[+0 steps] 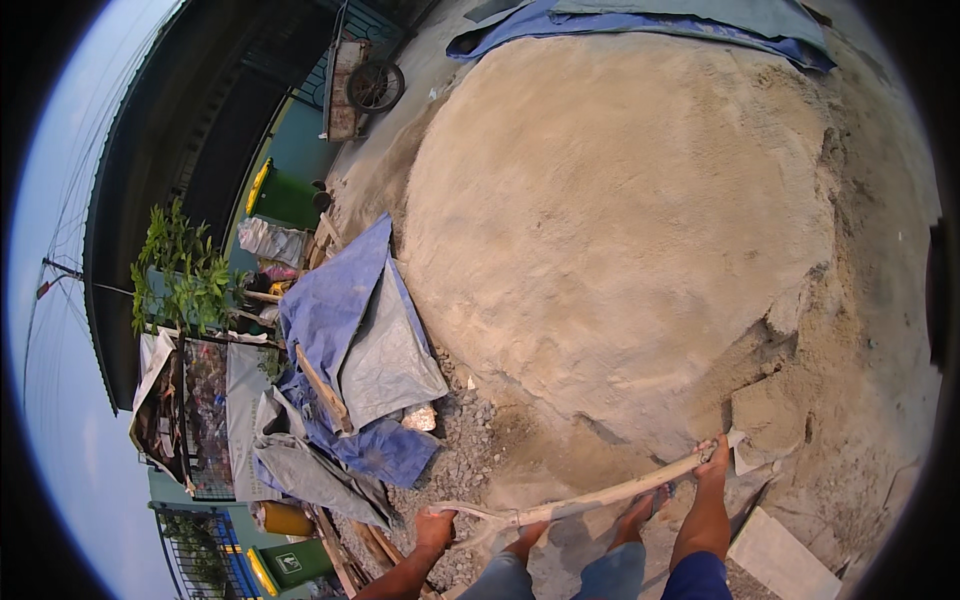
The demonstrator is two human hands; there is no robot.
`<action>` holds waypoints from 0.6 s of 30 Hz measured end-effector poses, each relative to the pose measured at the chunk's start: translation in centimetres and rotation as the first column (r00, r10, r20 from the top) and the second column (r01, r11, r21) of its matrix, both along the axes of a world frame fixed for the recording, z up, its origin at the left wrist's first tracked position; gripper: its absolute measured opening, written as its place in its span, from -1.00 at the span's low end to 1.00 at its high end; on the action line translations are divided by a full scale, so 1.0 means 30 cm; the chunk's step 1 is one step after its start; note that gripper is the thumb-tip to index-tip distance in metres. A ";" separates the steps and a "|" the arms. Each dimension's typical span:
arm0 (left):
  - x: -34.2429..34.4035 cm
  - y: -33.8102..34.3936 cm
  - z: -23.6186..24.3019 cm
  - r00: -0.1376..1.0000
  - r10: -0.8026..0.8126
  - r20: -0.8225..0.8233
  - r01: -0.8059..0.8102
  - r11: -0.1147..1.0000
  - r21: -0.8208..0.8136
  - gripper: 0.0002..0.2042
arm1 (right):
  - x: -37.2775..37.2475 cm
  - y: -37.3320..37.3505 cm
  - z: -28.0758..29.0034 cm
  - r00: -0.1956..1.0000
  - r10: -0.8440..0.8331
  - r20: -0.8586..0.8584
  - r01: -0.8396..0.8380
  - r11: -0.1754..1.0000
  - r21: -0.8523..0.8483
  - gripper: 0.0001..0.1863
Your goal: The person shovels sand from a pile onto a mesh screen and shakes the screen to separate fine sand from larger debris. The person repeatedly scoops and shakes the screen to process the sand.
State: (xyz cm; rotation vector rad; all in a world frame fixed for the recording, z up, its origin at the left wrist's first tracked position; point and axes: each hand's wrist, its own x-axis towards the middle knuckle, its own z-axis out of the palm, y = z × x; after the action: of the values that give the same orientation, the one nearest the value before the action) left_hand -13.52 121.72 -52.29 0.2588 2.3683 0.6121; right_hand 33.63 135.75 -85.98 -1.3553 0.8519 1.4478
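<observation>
A shovel (610, 492) with a pale wooden shaft lies slantwise across the front of my body. My left hand (435, 530) is closed around the forked grip at its left end. Farther right, my right hand (712, 457) wraps the shaft low down, close to the grey blade (742, 457). Damp-looking sand (770, 415) covers most of the blade, at the near right edge of a large sand pile (620, 220). Because of that sand, I cannot tell how deep the blade sits.
Blue and grey tarps (345, 320) lie crumpled at the left beside gravel (465, 430). Another tarp (640, 20) covers the pile's far edge. A handcart (352, 90), a green bin (285, 195) and a leafy plant (180, 265) stand farther left. A flat pale board (785, 555) lies at the near right.
</observation>
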 end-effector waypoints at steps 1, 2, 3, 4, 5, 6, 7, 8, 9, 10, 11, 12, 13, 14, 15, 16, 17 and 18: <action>0.006 -0.010 0.004 1.000 0.020 -0.004 -0.020 1.000 0.002 -0.86 | -0.006 -0.002 0.006 1.000 -0.002 0.001 0.002 1.000 -0.012 -0.74; 0.016 -0.025 0.006 0.999 0.040 -0.008 -0.040 0.999 0.004 -0.87 | -0.014 -0.013 0.017 1.000 -0.013 0.011 0.013 0.999 -0.041 -0.74; 0.017 -0.036 0.017 0.998 0.063 -0.011 -0.063 0.998 0.011 -0.87 | -0.022 -0.025 0.024 1.000 -0.022 0.021 0.023 0.998 -0.065 -0.75; -0.011 -0.071 0.024 0.999 0.039 0.001 -0.039 0.999 -0.002 -0.88 | -0.038 -0.044 0.035 0.999 -0.031 0.030 0.034 0.996 -0.088 -0.76; -0.047 -0.103 0.039 0.999 0.037 0.000 -0.037 0.999 0.000 -0.87 | -0.071 -0.073 0.049 0.999 -0.019 0.035 0.023 0.994 -0.109 -0.76; -0.081 -0.130 0.057 0.999 0.034 0.001 -0.034 0.999 0.007 -0.86 | -0.102 -0.107 0.054 0.999 -0.008 0.042 0.013 0.992 -0.124 -0.76; -0.114 -0.159 0.076 0.999 0.031 0.006 -0.031 0.999 0.013 -0.85 | -0.128 -0.138 0.064 0.999 0.003 0.052 0.005 0.990 -0.139 -0.76; -0.164 -0.195 0.098 0.996 0.085 0.023 -0.083 0.994 -0.077 -0.87 | -0.166 -0.182 0.086 0.997 0.004 0.077 0.006 0.992 -0.123 -0.77; -0.211 -0.231 0.129 0.992 0.128 0.023 -0.127 0.991 -0.053 -0.87 | -0.211 -0.223 0.115 0.994 0.000 0.106 0.012 0.993 -0.114 -0.77; -0.274 -0.237 0.155 0.988 0.147 0.039 -0.145 0.989 -0.030 -0.88 | -0.249 -0.233 0.129 0.997 -0.036 0.062 0.041 0.996 -0.074 -0.77; -0.338 -0.219 0.177 0.988 0.141 0.060 -0.139 0.990 -0.030 -0.88 | -0.271 -0.301 0.159 0.995 -0.095 0.028 0.096 0.994 -0.051 -0.77; -0.397 -0.280 0.191 0.990 0.134 0.042 -0.135 0.991 0.023 -0.90 | -0.322 -0.307 0.290 0.994 -0.113 0.011 0.114 0.987 -0.118 -0.78; -0.466 -0.270 0.211 0.997 0.062 0.045 -0.064 0.996 0.065 -0.91 | -0.348 -0.379 0.262 0.990 -0.139 -0.021 0.139 0.990 0.000 -0.79; -0.531 -0.306 0.219 0.999 0.006 0.048 -0.010 0.996 0.089 -0.92 | -0.389 -0.417 0.306 0.992 -0.112 0.066 0.112 0.994 0.004 -0.81; -0.595 -0.366 0.224 0.998 -0.003 0.069 -0.006 0.992 0.128 -0.92 | -0.455 -0.425 0.426 0.984 -0.095 0.149 0.096 0.995 0.001 -0.83; -0.650 -0.369 0.262 0.994 -0.050 0.095 0.041 0.995 0.091 -0.93 | -0.498 -0.452 0.483 0.982 -0.115 0.150 0.120 0.992 -0.024 -0.85; -0.690 -0.363 0.318 0.990 -0.087 0.108 0.080 0.994 0.070 -0.94 | -0.548 -0.484 0.554 0.980 -0.137 0.145 0.132 0.990 0.038 -0.89; -0.749 -0.360 0.358 0.991 -0.102 0.086 0.097 0.994 0.057 -0.94 | -0.595 -0.507 0.615 0.977 -0.171 0.127 0.168 0.985 0.030 -0.86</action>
State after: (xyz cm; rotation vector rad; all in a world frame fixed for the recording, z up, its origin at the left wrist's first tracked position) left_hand -35.97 110.92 -41.56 0.3633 2.2419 0.6267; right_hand 15.77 120.54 -67.52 -1.3139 0.8453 1.2207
